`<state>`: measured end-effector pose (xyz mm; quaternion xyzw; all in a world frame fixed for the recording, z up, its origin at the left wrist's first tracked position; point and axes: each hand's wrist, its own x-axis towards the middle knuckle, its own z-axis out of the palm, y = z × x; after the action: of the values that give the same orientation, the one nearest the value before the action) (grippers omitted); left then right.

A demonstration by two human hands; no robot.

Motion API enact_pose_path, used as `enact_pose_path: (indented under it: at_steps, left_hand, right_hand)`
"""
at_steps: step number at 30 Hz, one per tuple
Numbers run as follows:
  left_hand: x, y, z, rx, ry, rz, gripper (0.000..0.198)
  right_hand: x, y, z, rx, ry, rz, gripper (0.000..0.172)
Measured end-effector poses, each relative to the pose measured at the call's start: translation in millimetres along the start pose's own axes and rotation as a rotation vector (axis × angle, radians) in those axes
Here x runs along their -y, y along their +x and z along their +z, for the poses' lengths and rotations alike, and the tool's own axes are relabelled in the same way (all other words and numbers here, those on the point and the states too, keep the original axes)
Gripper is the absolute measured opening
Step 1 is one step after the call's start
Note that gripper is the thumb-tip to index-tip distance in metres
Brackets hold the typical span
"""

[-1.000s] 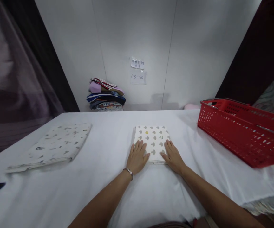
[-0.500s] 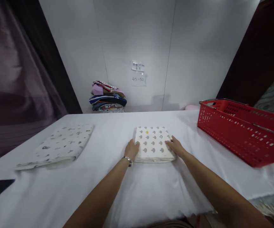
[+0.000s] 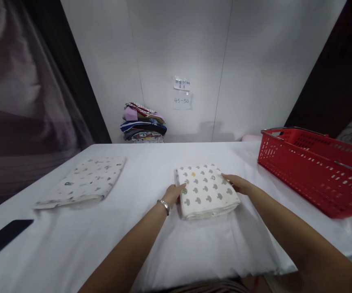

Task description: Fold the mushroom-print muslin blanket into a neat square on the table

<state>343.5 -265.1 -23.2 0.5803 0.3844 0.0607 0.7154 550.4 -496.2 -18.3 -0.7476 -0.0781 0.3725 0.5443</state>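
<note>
A folded white cloth with grey mushroom prints (image 3: pixel 205 189) is in front of me, turned at a slight angle. My left hand (image 3: pixel 174 194), with a silver bracelet at the wrist, grips its left edge, thumb on top and fingers out of sight at the side. On the opposite side, my right hand (image 3: pixel 236 183) holds the right edge, its fingers partly hidden by the cloth. Another folded white cloth with small grey prints (image 3: pixel 87 179) lies flat on the left of the white-covered table (image 3: pixel 142 244).
At the right stands a red perforated basket (image 3: pixel 310 171) with metal handles. A dark phone-like object (image 3: pixel 3 240) lies at the left edge. Beyond the table, folded fabrics (image 3: pixel 144 124) are stacked against the wall, left of two paper signs (image 3: pixel 182 101).
The mushroom-print cloth has turned and come slightly nearer, between both hands. My right hand has shifted to the right with it. The whole view has moved a little.
</note>
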Motion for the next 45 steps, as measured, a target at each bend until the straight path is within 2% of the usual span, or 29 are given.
enact_pose_path:
  at_steps: [3, 6, 9, 11, 14, 19, 22, 25, 27, 30, 34, 37, 39, 41, 45]
  left_hand:
    - [-0.9, 2.0, 4.5, -0.023, -0.042, -0.01, 0.053]
    - [-1.9, 1.9, 6.5, 0.04, -0.082, -0.06, 0.037]
    - [-5.3, 0.5, 8.2, 0.111, -0.128, -0.153, 0.029]
    - [-7.1, -1.5, 12.1, 0.129, -0.15, -0.151, 0.029]
    - [-8.1, -7.9, 23.3, 0.092, -0.142, -0.024, 0.029]
    - [-12.9, -27.4, 47.0, -0.034, 0.098, 0.337, 0.037]
    - [-18.7, -38.9, 58.1, -0.109, 0.297, 0.49, 0.039]
    - [-21.1, -45.1, 64.7, -0.144, 0.351, 0.538, 0.039]
    - [-20.2, -47.0, 66.5, -0.11, 0.285, 0.538, 0.039]
    - [-20.2, -51.0, 67.1, 0.039, 0.133, 0.521, 0.041]
    - [-28.0, -63.1, 68.8, 0.219, -0.014, 0.475, 0.045]
    - [-33.4, -75.0, 73.5, 0.298, 0.013, 0.46, 0.049]
    - [-34.3, -81.5, 78.7, 0.327, 0.062, 0.485, 0.049]
    - [-34.1, -85.5, 84.4, 0.336, 0.107, 0.522, 0.048]
    - [-36.3, -86.0, 91.9, 0.36, 0.161, 0.605, 0.052]
  right_hand:
    - [8.3, 3.0, 5.1, 0.15, 0.098, 0.152, 0.044]
    - [11.2, 2.8, 11.4, 0.21, 0.104, 0.135, 0.037]
    - [12.2, 0.3, 17.2, 0.172, 0.025, 0.103, 0.032]
    - [15.5, -2.6, 20.3, 0.105, -0.05, 0.072, 0.028]
    - [27.1, -9.0, 24.7, -0.003, -0.171, -0.026, 0.027]
    - [51.2, -27.1, 42.7, -0.209, -0.398, -0.251, 0.037]
    - [56.9, -45.8, 62.3, -0.302, -0.701, -0.471, 0.033]
    - [55.7, -68.6, 80.1, -0.357, -1.04, -0.662, 0.025]
    - [53.8, -82.6, 86.5, -0.349, -1.09, -0.699, 0.022]
    - [52.0, -96.9, 86.8, -0.282, -1.02, -0.724, 0.028]
    - [53.7, -105.5, 76.8, -0.208, -0.929, -0.682, 0.048]
    - [57.1, -112.4, 70.3, -0.224, -0.966, -0.639, 0.067]
    - [58.9, -118.1, 66.7, -0.256, -0.998, -0.612, 0.073]
    - [59.2, -123.6, 61.3, -0.254, -0.99, -0.605, 0.067]
    - [56.2, -131.6, 40.3, -0.16, -0.807, -0.615, 0.038]
